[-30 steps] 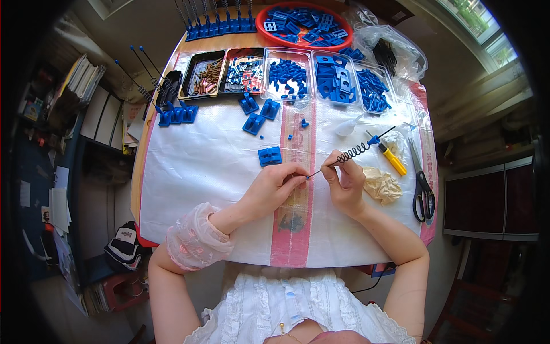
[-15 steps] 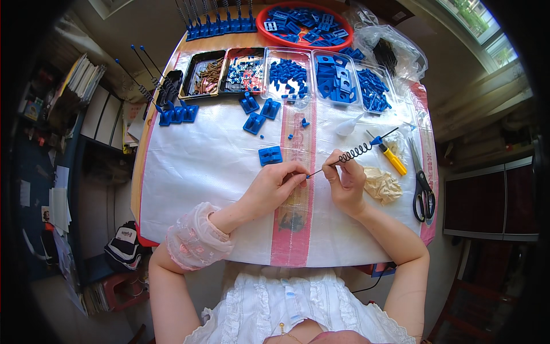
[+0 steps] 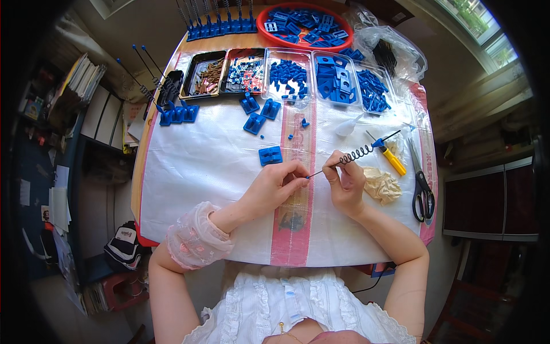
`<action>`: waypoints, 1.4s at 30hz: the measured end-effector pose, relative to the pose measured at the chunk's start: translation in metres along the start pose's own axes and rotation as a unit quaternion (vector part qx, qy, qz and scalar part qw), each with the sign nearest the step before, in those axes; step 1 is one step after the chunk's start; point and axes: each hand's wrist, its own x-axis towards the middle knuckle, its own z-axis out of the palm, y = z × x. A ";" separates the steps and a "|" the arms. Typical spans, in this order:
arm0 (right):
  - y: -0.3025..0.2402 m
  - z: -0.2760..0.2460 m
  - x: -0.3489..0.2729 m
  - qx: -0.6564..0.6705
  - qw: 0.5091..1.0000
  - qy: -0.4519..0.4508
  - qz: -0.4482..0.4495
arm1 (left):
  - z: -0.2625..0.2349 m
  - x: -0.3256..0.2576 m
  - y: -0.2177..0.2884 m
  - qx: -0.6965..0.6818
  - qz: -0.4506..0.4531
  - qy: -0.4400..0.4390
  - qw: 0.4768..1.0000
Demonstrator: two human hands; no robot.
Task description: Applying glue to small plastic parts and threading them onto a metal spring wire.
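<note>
Between my hands runs a thin black rod with a coil spring (image 3: 356, 153) in its right part. My right hand (image 3: 347, 186) pinches the rod just left of the coil. A blue plastic piece (image 3: 378, 143) sits beyond the coil, near the rod's right end. The fingertips of my left hand (image 3: 281, 182) are closed on a tiny blue cap (image 3: 307, 177) at the rod's left end; most of the cap is hidden. A blue base block (image 3: 270, 155) lies just above my left hand. Crumpled cream cloth (image 3: 382, 186) lies beside my right wrist.
Scissors (image 3: 423, 195) and a yellow-handled screwdriver (image 3: 394, 162) lie at the right. Trays of screws (image 3: 207, 74), nuts (image 3: 243, 73) and blue parts (image 3: 288, 74) line the far side. Behind them stand a red basin (image 3: 260, 26) and a row of blue bases with springs (image 3: 223, 30).
The coil end of the rod has shifted slightly to the right and down, with the blue piece on it. Both hands keep nearly the same place and grip.
</note>
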 end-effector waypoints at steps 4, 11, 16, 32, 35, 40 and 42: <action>-0.001 0.000 0.000 -0.017 1.000 -0.012 -0.014 | 0.001 0.000 -0.002 -0.003 0.010 0.002 1.000; 0.000 0.000 -0.002 0.017 0.999 0.011 0.025 | 0.000 -0.001 -0.001 -0.008 0.004 0.000 1.000; 0.001 -0.004 -0.002 0.065 0.993 0.032 0.093 | 0.000 0.000 0.000 -0.018 -0.006 0.005 1.000; -0.074 -0.062 0.063 -0.165 0.971 -0.149 0.085 | 0.003 -0.002 0.002 0.001 0.023 0.000 1.000; -0.097 -0.081 0.066 -0.297 0.929 -0.222 0.001 | 0.004 -0.002 0.005 0.001 0.023 -0.002 1.000; -0.111 -0.094 0.045 -0.371 0.866 -0.332 0.043 | 0.003 0.000 0.003 -0.034 0.021 0.032 0.999; -0.107 -0.094 0.033 -0.381 0.842 -0.376 0.065 | 0.003 -0.002 0.008 -0.125 -0.029 0.051 0.990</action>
